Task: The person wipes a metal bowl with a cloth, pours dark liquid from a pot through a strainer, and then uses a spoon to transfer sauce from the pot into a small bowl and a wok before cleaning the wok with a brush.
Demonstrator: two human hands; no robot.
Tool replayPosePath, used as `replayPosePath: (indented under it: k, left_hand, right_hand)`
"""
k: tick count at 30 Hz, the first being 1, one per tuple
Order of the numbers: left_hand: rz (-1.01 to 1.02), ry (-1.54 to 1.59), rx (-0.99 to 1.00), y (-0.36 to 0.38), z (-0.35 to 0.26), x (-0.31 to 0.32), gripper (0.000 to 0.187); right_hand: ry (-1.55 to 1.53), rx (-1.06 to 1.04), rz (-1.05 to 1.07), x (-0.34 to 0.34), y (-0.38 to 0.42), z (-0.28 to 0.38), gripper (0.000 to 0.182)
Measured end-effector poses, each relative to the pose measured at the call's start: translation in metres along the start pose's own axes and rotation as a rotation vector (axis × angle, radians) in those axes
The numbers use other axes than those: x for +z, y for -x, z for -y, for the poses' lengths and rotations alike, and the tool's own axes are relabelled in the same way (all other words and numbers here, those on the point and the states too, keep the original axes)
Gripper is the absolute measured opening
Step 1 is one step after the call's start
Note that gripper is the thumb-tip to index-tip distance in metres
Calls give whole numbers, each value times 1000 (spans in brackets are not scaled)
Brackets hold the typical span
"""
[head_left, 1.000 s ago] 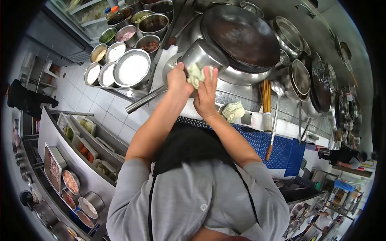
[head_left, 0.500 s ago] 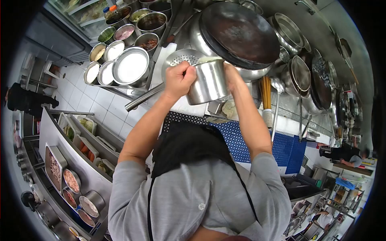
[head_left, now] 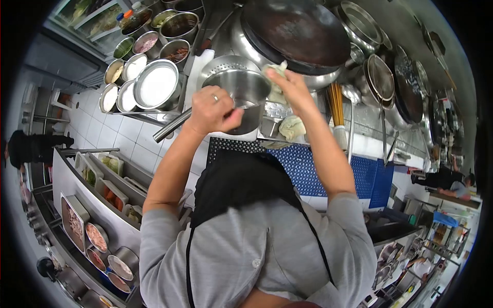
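A deep stainless steel pot (head_left: 245,84) is tilted so that its shiny inside faces me. My left hand (head_left: 211,110), with a ring on one finger, is closed on the pot's left side; whether it grips the rim or a handle is hidden. Just right of the rim, my right hand (head_left: 292,90) holds a crumpled pale cloth (head_left: 278,92). Behind the pot lies a perforated steel strainer (head_left: 218,62). A thick metal handle (head_left: 172,126) sticks out to the lower left below my left hand.
A large dark wok (head_left: 298,33) sits on the range ahead. Seasoning containers, including a big white-filled one (head_left: 155,85), stand at left. A second cloth (head_left: 292,128), a bamboo brush (head_left: 336,110) and a ladle (head_left: 351,95) are at right. Other people (head_left: 36,146) stand farther off.
The pot has tipped so its inside now shows. My right hand has come away from the pot's right side with the cloth. My left hand has moved slightly left and down.
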State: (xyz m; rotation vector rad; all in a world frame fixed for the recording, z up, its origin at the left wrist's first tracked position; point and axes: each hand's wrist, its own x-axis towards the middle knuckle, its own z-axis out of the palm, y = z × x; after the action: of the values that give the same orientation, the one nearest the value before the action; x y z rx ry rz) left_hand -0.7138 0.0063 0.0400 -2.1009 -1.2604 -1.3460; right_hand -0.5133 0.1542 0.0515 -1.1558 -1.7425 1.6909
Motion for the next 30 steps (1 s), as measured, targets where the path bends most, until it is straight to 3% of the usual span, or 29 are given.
replayPosePath:
  k: [1,2,5,6,8,11,14,15,18,19,22,23,24,26,28,29,30]
  left_hand:
    - [55,4,56,-4,-5,-2,33]
    - [106,4,112,-5,-10,-5,37]
    - [-64,-36,65,-8,5,-5,37]
    - [-64,-143,-208,10,1,0,36]
    - [-239,-34,-637,24,-6,27,58]
    - [-569,1123,-1460,29,-43,52,63]
    - [-731,1167,-1358,71,-26,72,60]
    - [-734,1193,-1349,75,-17,68,62]
    - [-711,1153,-1287,72,-7,54,63]
    - [-676,1060,-1236,58,-9,46,61]
    - [-532,845,-1150,50,-12,51,66]
    - [-457,738,-1109,47,-12,57,68]
    - [-387,630,-1062,43,-14,62,70]
    - [-293,500,-1005,29,-24,67,67]
    - [-295,439,-975,32,-13,62,65]
    - [-256,559,-1045,35,-4,55,65]
    - [-214,681,-1108,38,13,43,65]
  right_hand:
    - [-28,34,145,-1,-7,-2,45]
    - [-45,108,220,-3,-8,-3,46]
    - [-32,-32,58,1,-15,-14,40]
    - [-31,-108,-57,8,-13,-21,39]
    - [-16,-267,-247,24,-13,-30,37]
    - [66,-441,-410,55,4,-34,37]
    - [124,-394,-333,59,-2,-67,36]
    - [49,-352,-273,57,7,-55,28]
    - [219,-429,-304,27,21,-19,22]
    - [344,-584,-409,26,31,6,21]
    - [643,-686,-4,38,27,26,24]
    - [710,-537,55,51,16,25,25]
    - [811,-478,25,62,-8,9,28]
    - [640,-499,-4,81,-22,5,31]
    - [469,-362,381,94,-28,-13,31]
    - [582,-413,362,91,-16,-21,28]
    - [722,-475,657,73,-11,-8,27]
